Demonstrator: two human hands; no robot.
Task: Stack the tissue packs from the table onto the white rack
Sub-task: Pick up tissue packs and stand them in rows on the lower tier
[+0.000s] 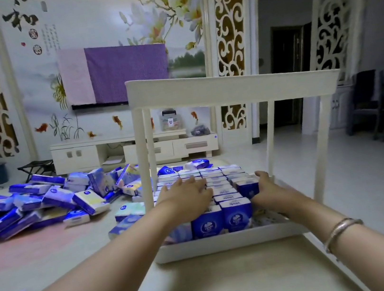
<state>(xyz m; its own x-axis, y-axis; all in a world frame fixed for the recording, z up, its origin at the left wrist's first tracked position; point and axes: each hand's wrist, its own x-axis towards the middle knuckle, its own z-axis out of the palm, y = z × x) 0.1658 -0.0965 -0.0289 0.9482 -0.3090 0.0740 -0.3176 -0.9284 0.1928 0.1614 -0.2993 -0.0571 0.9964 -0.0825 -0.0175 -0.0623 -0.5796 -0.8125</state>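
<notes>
Pressing flat with the left hand [187, 190] on the upright tissue packs [219, 183] filling the white rack [225, 242], while the right hand [265, 184] grips an end pack [248, 186], risks toppling a tight row if shoved unevenly.

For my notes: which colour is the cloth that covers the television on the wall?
Purple, with a pale pink strip at its left; the cloth shows in the head view.

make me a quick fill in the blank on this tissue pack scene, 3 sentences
1. The packs in the white rack stand in neat ____.
2. The loose pile of tissue packs lies to the ____ of the rack.
3. The bracelet is on the ____ wrist.

Missing words: rows; left; right
</notes>
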